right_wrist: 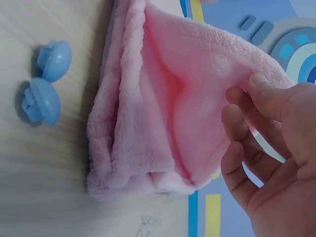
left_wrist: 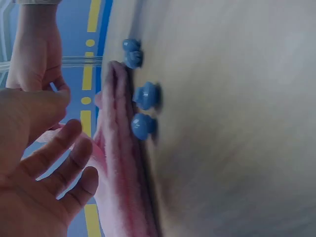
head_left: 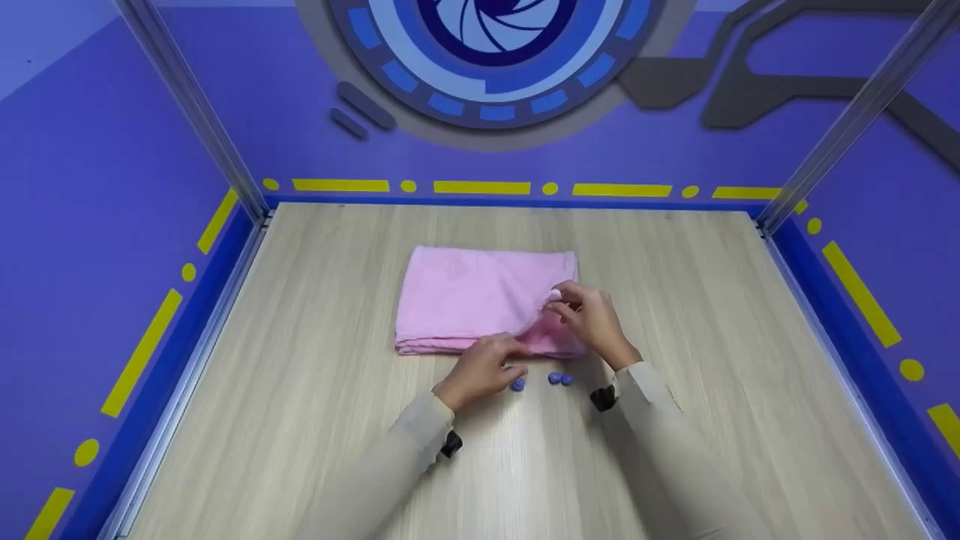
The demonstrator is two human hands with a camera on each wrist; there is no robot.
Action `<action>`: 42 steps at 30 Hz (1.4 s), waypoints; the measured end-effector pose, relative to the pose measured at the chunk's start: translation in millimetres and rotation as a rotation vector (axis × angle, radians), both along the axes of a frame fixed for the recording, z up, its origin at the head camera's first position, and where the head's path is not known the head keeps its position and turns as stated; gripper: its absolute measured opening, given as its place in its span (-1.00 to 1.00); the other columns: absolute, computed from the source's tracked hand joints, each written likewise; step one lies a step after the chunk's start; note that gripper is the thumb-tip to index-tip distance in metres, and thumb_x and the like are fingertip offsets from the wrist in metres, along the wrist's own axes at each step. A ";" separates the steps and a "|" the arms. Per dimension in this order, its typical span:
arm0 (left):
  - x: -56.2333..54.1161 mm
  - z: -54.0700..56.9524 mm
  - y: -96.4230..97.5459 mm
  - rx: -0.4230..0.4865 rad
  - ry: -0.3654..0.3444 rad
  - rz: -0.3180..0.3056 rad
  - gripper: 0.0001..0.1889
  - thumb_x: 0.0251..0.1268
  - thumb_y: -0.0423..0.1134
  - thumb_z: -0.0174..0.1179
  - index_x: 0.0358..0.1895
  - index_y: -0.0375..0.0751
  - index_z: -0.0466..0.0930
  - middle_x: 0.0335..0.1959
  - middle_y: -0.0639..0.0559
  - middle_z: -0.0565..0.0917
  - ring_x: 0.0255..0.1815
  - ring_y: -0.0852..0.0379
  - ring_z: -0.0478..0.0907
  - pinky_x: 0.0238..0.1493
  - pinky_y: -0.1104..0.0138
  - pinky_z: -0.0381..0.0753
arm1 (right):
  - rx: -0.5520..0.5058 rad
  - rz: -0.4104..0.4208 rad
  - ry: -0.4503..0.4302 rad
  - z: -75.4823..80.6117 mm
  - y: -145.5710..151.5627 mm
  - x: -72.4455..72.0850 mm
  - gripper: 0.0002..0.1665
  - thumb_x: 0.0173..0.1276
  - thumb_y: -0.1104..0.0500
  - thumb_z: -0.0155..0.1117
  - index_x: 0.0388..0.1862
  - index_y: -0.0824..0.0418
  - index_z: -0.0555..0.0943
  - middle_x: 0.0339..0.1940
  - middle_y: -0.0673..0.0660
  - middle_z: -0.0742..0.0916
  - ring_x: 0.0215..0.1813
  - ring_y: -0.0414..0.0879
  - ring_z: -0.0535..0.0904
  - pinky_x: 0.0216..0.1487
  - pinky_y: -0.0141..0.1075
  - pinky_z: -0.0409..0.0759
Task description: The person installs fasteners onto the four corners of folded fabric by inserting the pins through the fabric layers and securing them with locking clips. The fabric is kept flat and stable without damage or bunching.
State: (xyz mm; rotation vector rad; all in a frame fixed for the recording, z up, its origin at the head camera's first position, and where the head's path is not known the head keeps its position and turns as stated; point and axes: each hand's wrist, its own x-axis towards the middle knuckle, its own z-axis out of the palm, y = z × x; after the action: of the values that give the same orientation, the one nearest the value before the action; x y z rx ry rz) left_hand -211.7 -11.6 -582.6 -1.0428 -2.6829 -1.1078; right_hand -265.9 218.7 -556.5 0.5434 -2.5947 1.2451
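A folded pink fleece cloth (head_left: 472, 292) lies on the table. My right hand (head_left: 596, 319) pinches the near right corner of its top layer between thumb and fingers and holds it raised. In the right wrist view, the lifted fleece (right_wrist: 197, 94) opens a pocket between the layers. My left hand (head_left: 484, 367) is at the cloth's front edge, fingers loosely bent, thumb apart, with nothing seen in its grasp. Several small blue dome-capped clips (left_wrist: 147, 96) lie just before the cloth. One clip (head_left: 518, 384) is beside my left thumb; a pair of clips (head_left: 560, 379) lies further right.
The wood-grain table (head_left: 315, 300) is bounded by a blue patterned back wall (head_left: 285, 97) and side walls. Metal posts (head_left: 187, 97) stand at the back corners. Dark wrist cameras (head_left: 602, 398) sit under both sleeves.
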 end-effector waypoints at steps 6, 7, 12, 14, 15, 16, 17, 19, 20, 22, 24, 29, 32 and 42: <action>8.3 -10.1 -1.3 -0.221 0.072 -0.016 -0.72 0.16 -0.18 0.51 -0.06 -0.14 0.80 -0.13 0.04 0.72 -0.09 0.06 0.58 0.04 0.25 0.57 | -0.003 -0.003 -0.001 -3.5 2.4 2.3 -0.91 0.36 0.25 0.44 -0.18 0.19 0.72 -0.30 0.08 0.84 -0.43 -0.01 0.75 -0.43 -0.36 0.65; 9.4 -11.6 -1.2 -0.244 0.082 -0.012 -0.71 0.15 -0.16 0.52 -0.06 -0.11 0.80 -0.11 0.06 0.71 -0.08 0.08 0.56 0.04 0.25 0.56 | -0.005 -0.006 -0.003 -4.0 2.8 2.4 -0.91 0.35 0.26 0.44 -0.18 0.19 0.72 -0.30 0.08 0.85 -0.43 -0.03 0.75 -0.43 -0.35 0.66; 12.9 -19.7 1.0 -0.294 0.147 -0.015 -0.75 0.11 -0.16 0.53 -0.12 -0.03 0.83 -0.16 0.11 0.70 -0.14 0.11 0.52 -0.07 0.30 0.53 | -0.014 -0.007 -0.008 -6.1 3.7 2.7 -0.88 0.35 0.28 0.45 -0.16 0.21 0.71 -0.28 0.09 0.85 -0.42 -0.08 0.75 -0.40 -0.32 0.69; 13.0 -22.7 1.8 -0.301 0.185 -0.025 -0.79 0.08 -0.19 0.54 -0.17 -0.02 0.84 -0.22 0.12 0.72 -0.19 0.12 0.54 -0.13 0.31 0.52 | -0.012 -0.007 -0.006 -6.9 4.0 2.9 -0.87 0.34 0.28 0.45 -0.15 0.21 0.71 -0.28 0.09 0.85 -0.42 -0.09 0.74 -0.39 -0.32 0.69; 13.0 -23.7 2.1 -0.301 0.193 -0.029 -0.80 0.08 -0.21 0.54 -0.19 -0.02 0.85 -0.25 0.13 0.73 -0.20 0.12 0.54 -0.15 0.31 0.51 | -0.008 -0.009 -0.005 -7.1 4.2 2.9 -0.87 0.34 0.28 0.45 -0.15 0.21 0.71 -0.28 0.09 0.85 -0.42 -0.10 0.74 -0.39 -0.32 0.69; 12.9 -24.6 2.4 -0.304 0.204 -0.032 -0.81 0.07 -0.22 0.54 -0.21 -0.02 0.85 -0.27 0.13 0.74 -0.22 0.11 0.55 -0.16 0.31 0.51 | -0.007 -0.012 -0.004 -7.2 4.4 3.2 -0.87 0.34 0.28 0.45 -0.15 0.21 0.71 -0.28 0.10 0.85 -0.42 -0.11 0.74 -0.39 -0.32 0.69; 12.8 -25.0 2.6 -0.308 0.208 -0.033 -0.83 0.07 -0.23 0.54 -0.22 -0.02 0.85 -0.29 0.14 0.75 -0.23 0.11 0.55 -0.17 0.30 0.51 | -0.007 -0.012 0.000 -7.0 4.6 3.6 -0.87 0.34 0.28 0.46 -0.16 0.21 0.71 -0.29 0.10 0.85 -0.42 -0.11 0.73 -0.39 -0.31 0.68; 12.4 -25.4 2.8 -0.311 0.211 -0.033 -0.84 0.06 -0.25 0.53 -0.24 -0.02 0.85 -0.30 0.15 0.76 -0.23 0.11 0.56 -0.17 0.29 0.51 | -0.005 -0.017 0.000 -6.7 4.9 3.7 -0.87 0.33 0.27 0.46 -0.16 0.21 0.71 -0.29 0.10 0.85 -0.43 -0.11 0.73 -0.39 -0.31 0.68; 12.3 -25.5 2.9 -0.310 0.206 -0.032 -0.84 0.06 -0.25 0.53 -0.25 -0.02 0.86 -0.30 0.15 0.77 -0.24 0.10 0.56 -0.17 0.28 0.52 | -0.004 -0.019 0.001 -6.4 5.0 3.9 -0.87 0.33 0.27 0.46 -0.16 0.20 0.71 -0.29 0.10 0.85 -0.43 -0.11 0.73 -0.38 -0.31 0.68; 11.9 -25.6 3.0 -0.309 0.207 -0.031 -0.85 0.07 -0.25 0.53 -0.25 -0.02 0.86 -0.31 0.15 0.77 -0.24 0.10 0.57 -0.17 0.27 0.52 | -0.005 -0.020 0.005 -6.2 5.1 3.9 -0.86 0.32 0.27 0.47 -0.16 0.21 0.71 -0.29 0.11 0.85 -0.43 -0.10 0.73 -0.38 -0.30 0.69; 11.7 -25.7 3.3 -0.303 0.209 -0.032 -0.85 0.06 -0.26 0.52 -0.25 -0.03 0.86 -0.32 0.16 0.78 -0.25 0.11 0.57 -0.17 0.28 0.53 | -0.007 -0.021 0.007 -6.3 5.1 3.7 -0.85 0.31 0.28 0.48 -0.16 0.21 0.71 -0.29 0.11 0.85 -0.43 -0.09 0.74 -0.38 -0.29 0.69; 11.3 -24.7 3.5 -0.260 0.210 -0.027 -0.86 0.12 -0.30 0.48 -0.23 -0.06 0.85 -0.30 0.13 0.77 -0.23 0.13 0.59 -0.18 0.30 0.54 | -0.031 -0.008 0.018 -7.5 5.4 3.8 -0.85 0.30 0.30 0.48 -0.17 0.22 0.71 -0.30 0.13 0.84 -0.43 -0.02 0.75 -0.39 -0.28 0.71; 9.3 -20.7 3.9 -0.169 0.188 -0.009 -0.84 0.16 -0.32 0.46 -0.17 -0.14 0.83 -0.23 0.07 0.76 -0.18 0.10 0.63 -0.09 0.29 0.59 | -0.046 0.001 0.015 -8.5 5.8 3.6 -0.86 0.31 0.30 0.46 -0.16 0.23 0.72 -0.30 0.13 0.84 -0.41 0.06 0.77 -0.39 -0.28 0.72; -9.5 -3.8 4.1 0.296 0.087 0.086 -0.83 0.11 -0.59 0.37 -0.21 -0.39 0.73 -0.25 -0.09 0.68 -0.26 0.01 0.68 -0.17 0.35 0.73 | -0.058 -0.005 -0.005 -7.4 4.9 1.8 -0.87 0.31 0.30 0.47 -0.17 0.24 0.71 -0.30 0.15 0.84 -0.39 0.15 0.77 -0.38 -0.29 0.72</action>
State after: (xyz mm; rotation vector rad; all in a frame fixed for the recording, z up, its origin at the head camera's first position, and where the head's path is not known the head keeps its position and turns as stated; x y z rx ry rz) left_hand -221.2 -7.5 -586.4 -0.8933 -2.3767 -1.3551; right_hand -264.1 223.6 -563.9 0.5241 -2.5535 1.3165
